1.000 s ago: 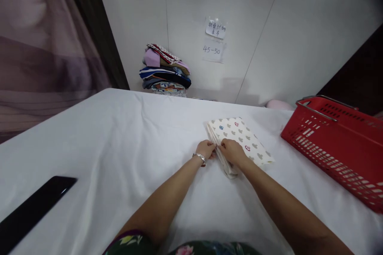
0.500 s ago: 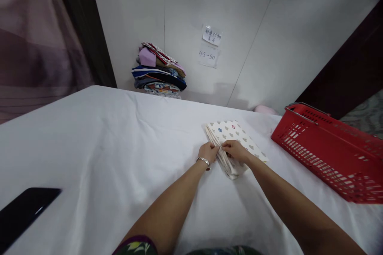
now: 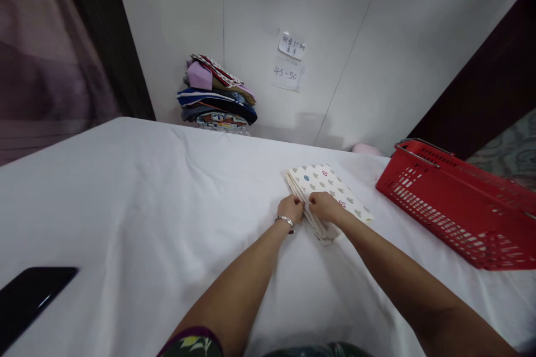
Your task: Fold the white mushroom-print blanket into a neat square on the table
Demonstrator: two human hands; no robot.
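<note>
A cream cloth printed with grey shapes and a few blue and red marks lies folded in several layers on the white-covered table. Its layered edge faces left. My left hand, with a silver bangle at the wrist, is closed on that edge from the left side. Just across from it, my right hand is closed on the same layers, its fingers curled over them. The fingertips of both hands are partly hidden among the folds.
A red plastic basket with metal handles stands on the right of the table. Folded fabrics are piled at the far edge against the wall. A black flat object lies at the near left. Paper notes hang on the wall.
My right hand's fingers have curled in more tightly at the layered edge. Both hands stay at the cloth, and the whole view has shifted slightly.
</note>
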